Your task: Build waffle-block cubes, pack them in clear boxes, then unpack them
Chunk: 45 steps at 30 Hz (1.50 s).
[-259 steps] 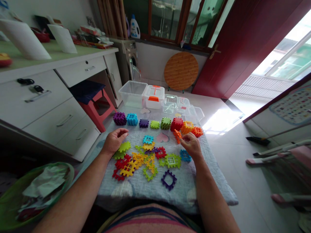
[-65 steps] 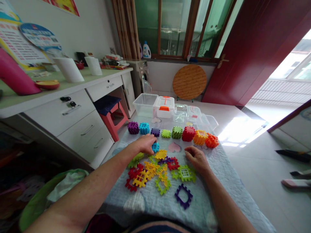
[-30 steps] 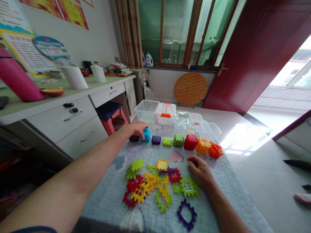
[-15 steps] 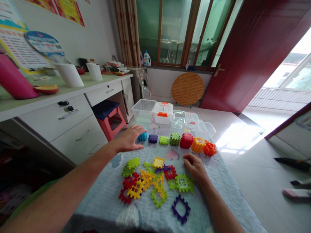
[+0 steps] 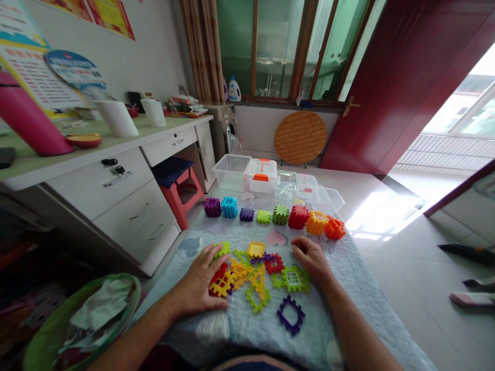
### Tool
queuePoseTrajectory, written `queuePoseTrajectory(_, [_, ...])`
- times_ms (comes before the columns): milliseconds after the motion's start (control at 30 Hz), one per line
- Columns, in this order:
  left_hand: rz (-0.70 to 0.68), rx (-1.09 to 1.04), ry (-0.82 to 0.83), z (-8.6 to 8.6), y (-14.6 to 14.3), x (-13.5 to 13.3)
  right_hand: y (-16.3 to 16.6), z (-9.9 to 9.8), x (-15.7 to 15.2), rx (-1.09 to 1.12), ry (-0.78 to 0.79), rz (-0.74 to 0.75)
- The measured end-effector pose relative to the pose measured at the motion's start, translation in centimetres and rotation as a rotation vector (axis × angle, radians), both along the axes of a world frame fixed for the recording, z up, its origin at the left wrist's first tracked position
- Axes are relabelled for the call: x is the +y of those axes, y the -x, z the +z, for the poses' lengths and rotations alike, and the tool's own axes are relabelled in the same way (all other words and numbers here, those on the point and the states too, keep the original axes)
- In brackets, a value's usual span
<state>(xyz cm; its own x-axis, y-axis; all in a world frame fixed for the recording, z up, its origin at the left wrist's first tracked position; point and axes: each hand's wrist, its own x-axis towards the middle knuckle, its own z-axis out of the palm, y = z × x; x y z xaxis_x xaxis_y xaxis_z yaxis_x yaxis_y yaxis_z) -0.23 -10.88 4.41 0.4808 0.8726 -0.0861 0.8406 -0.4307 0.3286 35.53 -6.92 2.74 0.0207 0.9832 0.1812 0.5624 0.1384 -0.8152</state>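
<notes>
My left hand [image 5: 199, 281] lies flat and open on the near left of a heap of flat toothed plastic tiles [image 5: 255, 273], its fingers over green and red ones beside a yellow grid tile [image 5: 221, 284]. My right hand [image 5: 310, 257] rests at the heap's right edge with fingers curled, next to a red tile [image 5: 275, 263] and a green tile [image 5: 292, 279]; nothing shows in it. A purple frame tile [image 5: 290, 314] lies apart at the front. A row of built cubes stands at the back, from purple [image 5: 212, 206] and blue [image 5: 229, 206] to orange [image 5: 334, 228].
All lies on a pale blue quilted cloth [image 5: 348, 288]. Clear plastic boxes [image 5: 231, 171] stand behind the cubes. A white desk with drawers [image 5: 116, 190] and a red stool [image 5: 178, 198] are on the left, a green basket [image 5: 58, 330] at near left, bare tiled floor to the right.
My left hand carried a blue piece to the blue cube in the back row, let go, and came back onto the left of the tile heap. My right hand stayed put.
</notes>
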Motion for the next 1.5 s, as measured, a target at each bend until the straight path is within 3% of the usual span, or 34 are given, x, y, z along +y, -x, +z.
queuePoseTrajectory(267, [-0.004, -0.051, -0.187, -0.2, -1.9, 2.1, -0.2, -0.3, 0.2, 0.018, -0.007, -0.006])
queuePoseTrajectory(467, [-0.028, -0.084, -0.329, 1.3, -4.5, 0.2, -0.4, -0.3, 0.3, 0.005, 0.003, 0.004])
queuePoseTrajectory(633, [-0.368, -0.177, -0.293, 3.1, -9.5, -1.8, -0.4, -0.4, 0.4, 0.031, -0.002, 0.006])
queuePoseTrajectory(767, [-0.667, -0.184, -0.306, 2.5, -13.4, -2.5, -0.4, -0.6, 0.4, 0.054, -0.012, 0.002])
queuePoseTrajectory(867, [-0.772, -0.161, -0.323, 1.5, -15.2, -2.4, -0.5, -0.5, 0.3, 0.059, -0.009, 0.004])
queuePoseTrajectory(1000, [-0.759, -0.127, -0.345, 1.0, -16.2, -1.7, -0.5, -0.4, 0.3, 0.054, -0.012, 0.015])
queuePoseTrajectory(1367, [-0.537, -0.094, -0.432, -0.2, -16.5, -0.3, -0.2, 0.0, 0.4, 0.051, -0.019, -0.006])
queuePoseTrajectory(1500, [-0.484, -0.165, -0.354, 0.7, -15.6, 0.1, -0.2, -0.1, 0.4, 0.064, -0.023, -0.010])
